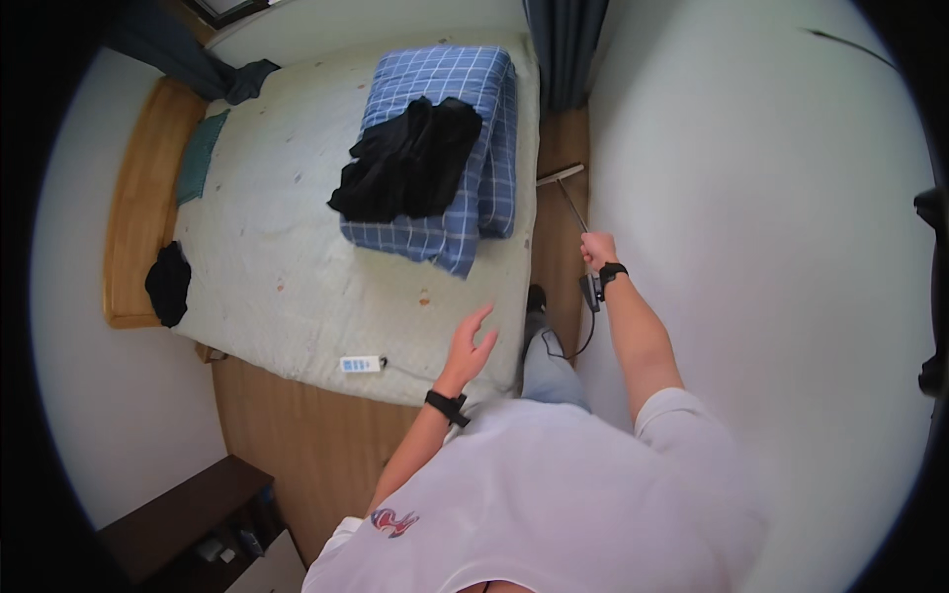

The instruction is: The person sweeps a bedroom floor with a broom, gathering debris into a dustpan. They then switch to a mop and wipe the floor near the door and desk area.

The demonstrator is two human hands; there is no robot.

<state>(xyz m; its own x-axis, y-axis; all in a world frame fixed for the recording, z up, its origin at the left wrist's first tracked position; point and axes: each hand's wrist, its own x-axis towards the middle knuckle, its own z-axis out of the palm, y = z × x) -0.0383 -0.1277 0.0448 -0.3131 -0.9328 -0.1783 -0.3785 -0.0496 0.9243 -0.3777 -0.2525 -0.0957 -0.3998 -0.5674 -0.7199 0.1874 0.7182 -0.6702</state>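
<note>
**Wooden floor strip [561,138] between bed [316,287] and wall [751,198], with a mop [571,203] in my right hand [598,251]**

The mop's pale flat head [560,176] lies across this strip, beside the bed. I judge the mop light, with a stiff, thin pole [576,212] which may be slippery if smooth; the pole, away from the head, is the proper place to hold. My right hand is closed around it. My left hand [470,354] is open near the bed's edge, fingers apart, and grasps nothing.
</note>
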